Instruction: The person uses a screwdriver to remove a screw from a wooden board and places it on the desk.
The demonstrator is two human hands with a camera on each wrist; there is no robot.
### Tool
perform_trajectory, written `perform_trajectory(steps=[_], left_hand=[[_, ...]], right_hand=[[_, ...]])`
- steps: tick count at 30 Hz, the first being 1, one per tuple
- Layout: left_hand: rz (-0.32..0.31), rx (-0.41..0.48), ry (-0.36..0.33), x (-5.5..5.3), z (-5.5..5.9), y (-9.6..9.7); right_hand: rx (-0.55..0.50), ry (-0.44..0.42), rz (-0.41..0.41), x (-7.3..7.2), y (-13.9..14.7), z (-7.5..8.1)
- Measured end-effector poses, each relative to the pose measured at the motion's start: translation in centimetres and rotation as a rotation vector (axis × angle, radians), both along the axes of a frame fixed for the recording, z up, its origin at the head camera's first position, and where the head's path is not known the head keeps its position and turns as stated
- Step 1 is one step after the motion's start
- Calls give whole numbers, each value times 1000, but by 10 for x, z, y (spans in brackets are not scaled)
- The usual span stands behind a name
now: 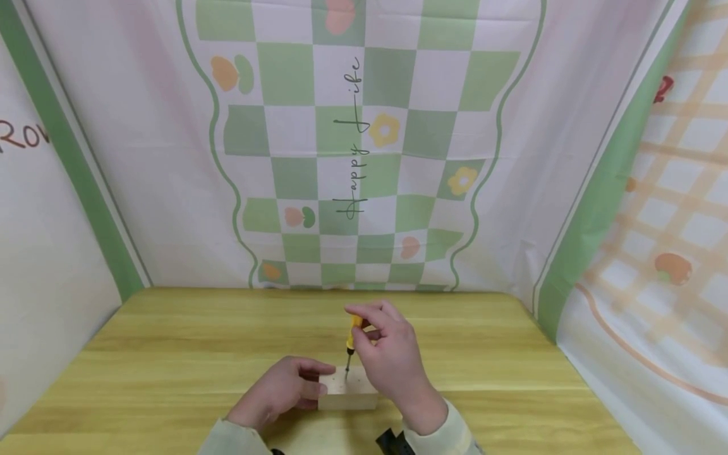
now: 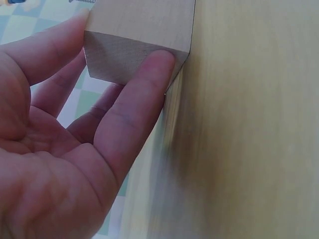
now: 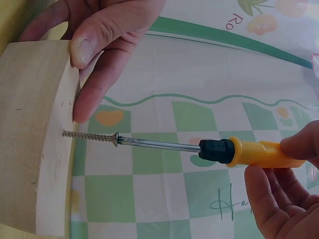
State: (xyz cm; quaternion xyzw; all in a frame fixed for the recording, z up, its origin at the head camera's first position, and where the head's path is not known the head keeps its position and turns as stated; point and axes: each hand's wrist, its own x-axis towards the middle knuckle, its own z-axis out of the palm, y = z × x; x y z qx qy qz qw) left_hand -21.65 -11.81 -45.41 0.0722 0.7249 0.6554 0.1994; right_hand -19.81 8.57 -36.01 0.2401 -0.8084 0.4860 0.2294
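A pale wooden block (image 1: 348,400) sits on the table. My left hand (image 1: 287,387) holds its left end, and in the left wrist view a fingertip (image 2: 160,62) presses the end face. My right hand (image 1: 395,351) pinches the yellow handle of a screwdriver (image 3: 266,153) between thumb and fingers. The screwdriver stands nearly upright over the block. Its metal shaft meets the head of a screw (image 3: 89,136), whose tip is at the block's top face. Most of the screw's thread shows above the wood. Small dark marks dot that face on either side.
The wood-grain table (image 1: 188,341) extends around both hands. Behind it hangs a green-and-white checked cloth (image 1: 387,170), with more printed cloth (image 1: 654,265) at the right side. A black strap (image 1: 392,441) is by the right wrist.
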Motion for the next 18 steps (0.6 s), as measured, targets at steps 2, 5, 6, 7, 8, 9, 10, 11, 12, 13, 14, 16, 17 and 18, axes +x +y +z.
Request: perform_trajectory(steps=[2,5,6,7,8,9,10,11,12,13,14,16,17,18], left_hand=[[0,0,-2,0,0,0],[-1,3,-1,0,1,0],[-2,4,0,0,1,0],[-3,4,2,0,1,0],[-5,5,3,0,2,0],[-7,7,2,0,2,-1],[-8,8,0,0,2,-1],[-8,7,0,0,2,0],[-8,6,-1,1,3,0],[-8,8,-2,2,3,0],[-9,12,-1,3,3,0],[-7,11,3,5,4,0],[-5,8,6,6,5,0],[-5,7,9,7,5,0]], right_hand=[[-6,1,-3,0,0,1],[-7,2,-11,1,0,2],[-7,0,-13,1,1,2],[-9,-4,-14,1,1,3],[-9,-9,-17,1,2,4],[-19,-19,-15,1,3,6],[-39,-38,-14,1,4,7],[-61,-61,-14,1,7,9],[-84,-86,-25,0,11,11],[-118,-123,-32,-2,16,13],[-157,-173,-37,-4,22,16],[-250,-285,-44,-12,38,22],[-293,-335,-38,-17,48,25],[-342,-386,-22,-23,58,27]])
